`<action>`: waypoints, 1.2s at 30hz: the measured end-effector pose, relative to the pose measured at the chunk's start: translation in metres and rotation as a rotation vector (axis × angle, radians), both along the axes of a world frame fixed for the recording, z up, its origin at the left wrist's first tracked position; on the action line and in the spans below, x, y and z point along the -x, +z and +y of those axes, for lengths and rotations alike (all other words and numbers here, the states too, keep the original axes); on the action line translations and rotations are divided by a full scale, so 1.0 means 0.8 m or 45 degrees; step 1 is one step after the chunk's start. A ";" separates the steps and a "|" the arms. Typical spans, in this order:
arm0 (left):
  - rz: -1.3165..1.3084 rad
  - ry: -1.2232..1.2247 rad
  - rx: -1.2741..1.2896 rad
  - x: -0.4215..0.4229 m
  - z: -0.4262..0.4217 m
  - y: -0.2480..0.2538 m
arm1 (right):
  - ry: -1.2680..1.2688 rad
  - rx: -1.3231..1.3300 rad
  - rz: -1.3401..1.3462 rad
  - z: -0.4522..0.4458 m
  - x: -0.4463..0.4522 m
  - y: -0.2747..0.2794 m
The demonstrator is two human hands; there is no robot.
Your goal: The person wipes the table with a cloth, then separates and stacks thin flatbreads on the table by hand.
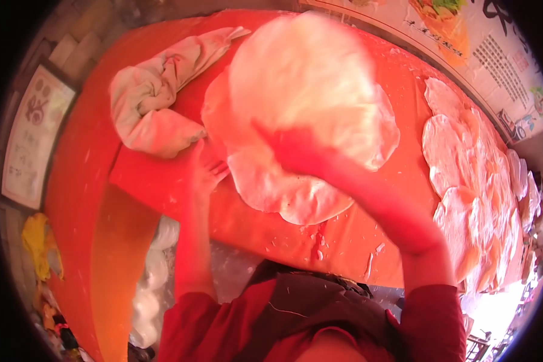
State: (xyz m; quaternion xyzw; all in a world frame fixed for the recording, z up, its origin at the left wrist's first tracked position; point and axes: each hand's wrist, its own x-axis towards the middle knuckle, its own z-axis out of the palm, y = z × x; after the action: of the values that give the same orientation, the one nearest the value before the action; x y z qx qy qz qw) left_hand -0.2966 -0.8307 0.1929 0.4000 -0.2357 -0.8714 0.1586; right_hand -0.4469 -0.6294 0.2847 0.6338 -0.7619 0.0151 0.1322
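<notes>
Large round flatbreads [308, 202] lie overlapped in the middle of the red table, and a blurred pale one [301, 66] is on top or just above them. My right hand [289, 145] is at the near side of this pale round, smeared by motion, its fingers not clear. Left of the pile, my left hand [210, 166] has its fingers spread and holds nothing, beside the lower end of a bunched beige cloth [163, 123].
Many flatbreads [464, 169] lie overlapped along the right side of the red table [265, 235]. A printed poster [495, 60] stands behind the far edge, a framed sign [36, 139] at the left. A yellow cloth [37, 244] hangs lower left.
</notes>
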 end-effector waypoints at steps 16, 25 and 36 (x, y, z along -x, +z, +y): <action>-0.045 0.154 1.111 -0.008 -0.015 -0.023 | -1.607 -0.253 0.717 0.532 -0.039 -0.155; 0.608 -1.333 0.391 0.122 0.382 0.025 | -1.498 -0.441 -0.198 0.572 -0.060 -0.032; 0.450 -1.521 0.315 0.175 0.594 0.010 | -1.360 0.804 -1.580 0.571 -0.086 -0.085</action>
State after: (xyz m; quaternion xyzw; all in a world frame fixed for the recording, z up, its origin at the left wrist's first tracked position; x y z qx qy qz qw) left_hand -0.4364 -0.3555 0.2007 0.0285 -0.4874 -0.8288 -0.2733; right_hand -0.3784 -0.1724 0.2167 0.0035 -0.8515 0.5032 -0.1475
